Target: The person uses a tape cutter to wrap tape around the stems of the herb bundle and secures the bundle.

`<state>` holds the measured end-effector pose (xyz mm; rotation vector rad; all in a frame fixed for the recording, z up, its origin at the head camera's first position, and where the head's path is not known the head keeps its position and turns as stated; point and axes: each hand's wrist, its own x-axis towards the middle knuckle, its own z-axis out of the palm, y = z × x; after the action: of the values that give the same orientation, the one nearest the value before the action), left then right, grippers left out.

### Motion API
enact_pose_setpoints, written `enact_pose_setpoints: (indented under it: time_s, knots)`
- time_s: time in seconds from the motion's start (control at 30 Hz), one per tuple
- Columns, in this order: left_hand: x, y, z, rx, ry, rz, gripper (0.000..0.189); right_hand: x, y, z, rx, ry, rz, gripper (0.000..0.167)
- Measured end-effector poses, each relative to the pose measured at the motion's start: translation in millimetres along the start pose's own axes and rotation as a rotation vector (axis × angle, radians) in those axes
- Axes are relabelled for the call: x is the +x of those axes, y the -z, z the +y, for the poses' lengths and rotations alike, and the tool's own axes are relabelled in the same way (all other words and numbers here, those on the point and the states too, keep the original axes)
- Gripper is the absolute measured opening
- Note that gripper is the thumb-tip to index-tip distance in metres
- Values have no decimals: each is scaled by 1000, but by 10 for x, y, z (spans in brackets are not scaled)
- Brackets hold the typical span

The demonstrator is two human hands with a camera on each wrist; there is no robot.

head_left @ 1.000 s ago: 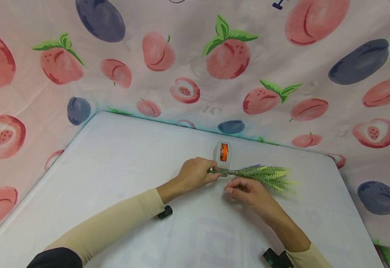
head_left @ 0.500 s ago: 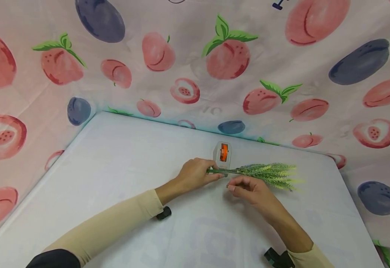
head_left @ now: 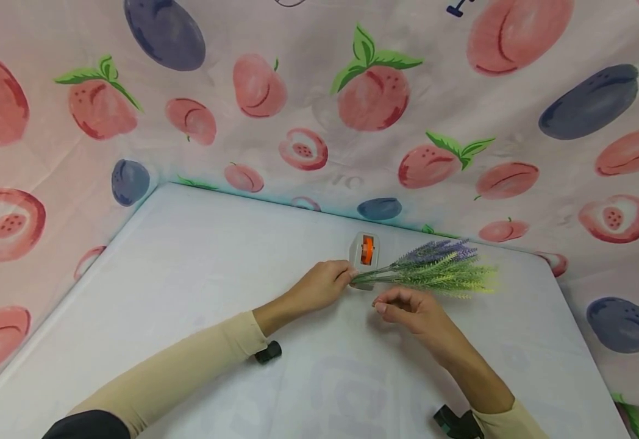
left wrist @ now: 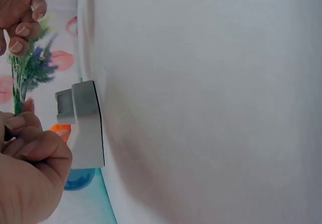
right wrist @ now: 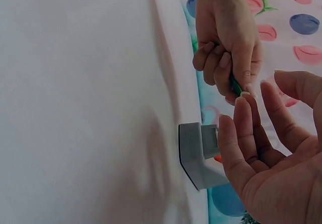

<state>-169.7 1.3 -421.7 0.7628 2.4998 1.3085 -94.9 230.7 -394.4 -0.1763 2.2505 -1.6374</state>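
Note:
In the head view my left hand [head_left: 324, 285] grips a bunch of artificial lavender [head_left: 431, 265] by its thin green stems. The bunch points right, with purple spikes along its far side and yellow-green ones nearer. My right hand [head_left: 410, 311] hovers just in front of the flower heads, its fingers loosely bent. Nothing shows between those fingers [right wrist: 244, 128] in the right wrist view. Just behind the stems stands a grey tape dispenser [head_left: 364, 253] with an orange wheel. The stem ends are hidden in my left fist [left wrist: 35, 148].
All this is on a white-covered table [head_left: 204, 244]. A fruit-print cloth [head_left: 308, 79] hangs behind its back edge and along the left side. Small black cameras [head_left: 268, 352] are strapped at both wrists.
The lavender has turned in my left hand, so the purple spikes now show and fan out at the back. My left thumb has drawn in. My right hand has hardly moved.

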Motion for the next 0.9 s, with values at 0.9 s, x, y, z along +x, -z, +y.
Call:
enact_pose_setpoints:
  time_s: [0.9]
  knots:
    - [-52, -58, 53, -528, 90, -259, 31, 2, 48, -48, 38, -5, 74, 48]
